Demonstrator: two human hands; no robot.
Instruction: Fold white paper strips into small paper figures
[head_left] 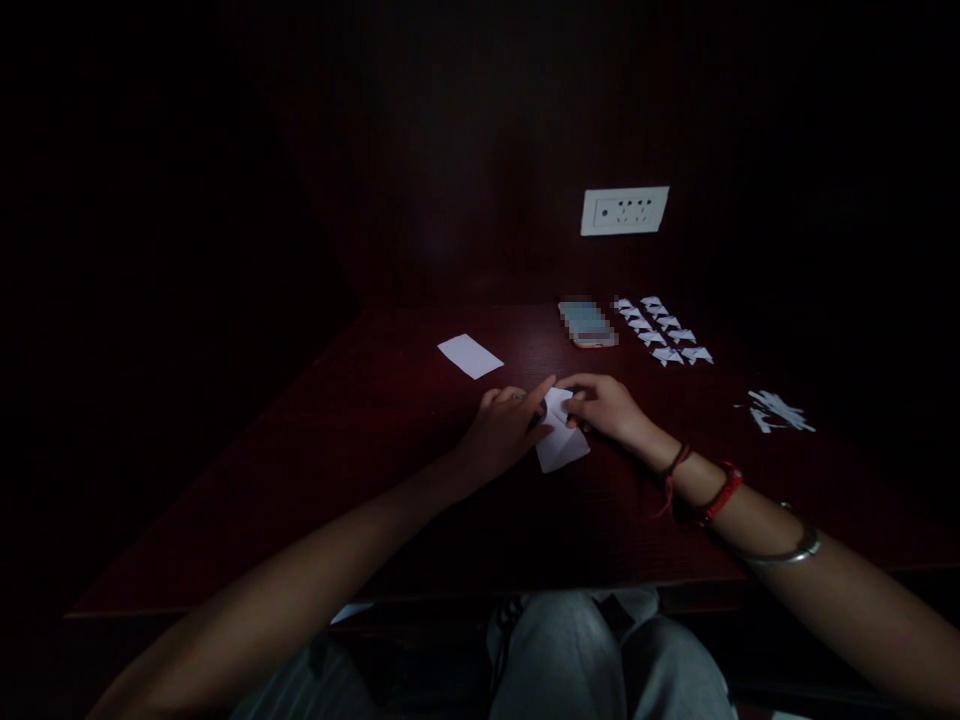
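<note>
A white sheet of paper lies on the dark red table in front of me, its far part partly folded. My left hand is at its left edge, with the index finger and thumb gripping the paper. From the right, my right hand pinches the far right edge between thumb and fingers. The fingers of both hands cover part of the fold. A second white sheet of paper rests flat beyond my left hand, touched by neither hand.
Several small folded paper pieces stand in two rows at the back right. A phone-like flat object, blurred, lies left of them. Thin paper strips are heaped at the right. A socket panel is on the wall behind the table.
</note>
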